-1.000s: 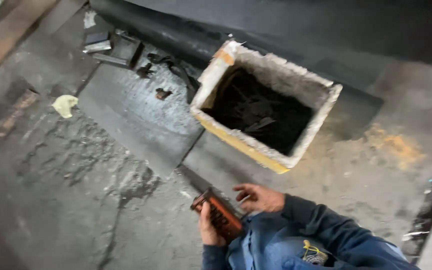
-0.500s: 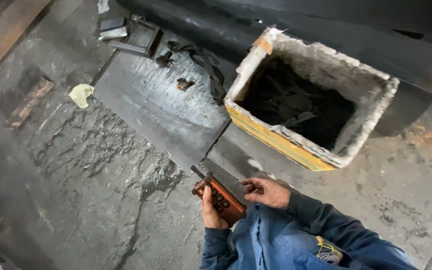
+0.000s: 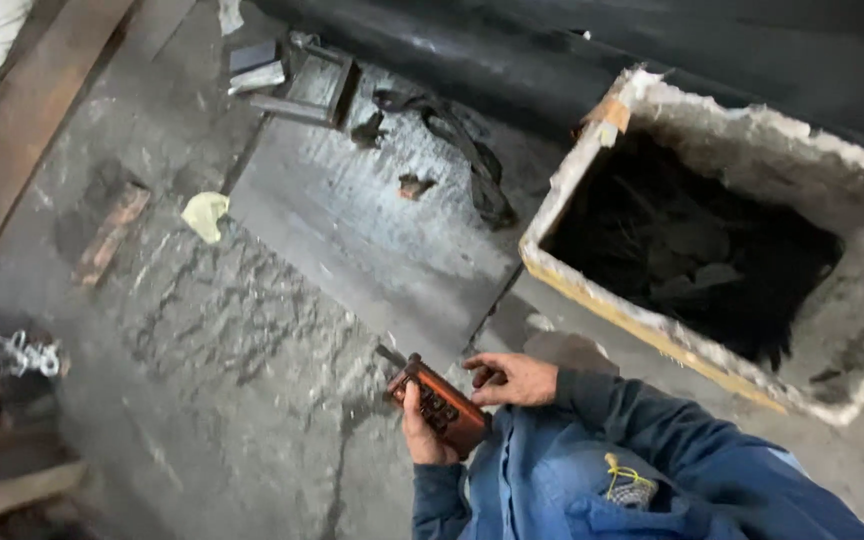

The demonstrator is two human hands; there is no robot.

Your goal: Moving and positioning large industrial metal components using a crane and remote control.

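A worker in a blue jacket [image 3: 652,480] stands on a rough concrete floor [image 3: 202,380], holding an orange handheld remote control [image 3: 439,405] close to the chest. The left hand [image 3: 420,435] is wrapped around the lower part of the remote from beneath, fingers closed on its body and the thumb lying up its near side. The right hand [image 3: 512,380] sits just beside the remote's right edge, fingers loosely curled, fingertips toward the keypad; whether they touch it cannot be told. The remote's long axis runs diagonally, its stubby dark tip pointing up and to the left, away from the body, its button face turned upward. Ahead lies a grey steel plate [image 3: 372,230] flat on the floor, its near edge close to the hands. To the right, a crusted, white-rimmed box [image 3: 592,290] with a dark interior stands near the right arm. Left of the hands the floor stretches open as far as a wooden beam [image 3: 32,130] and a heap of chain [image 3: 2,355] at the left edge.
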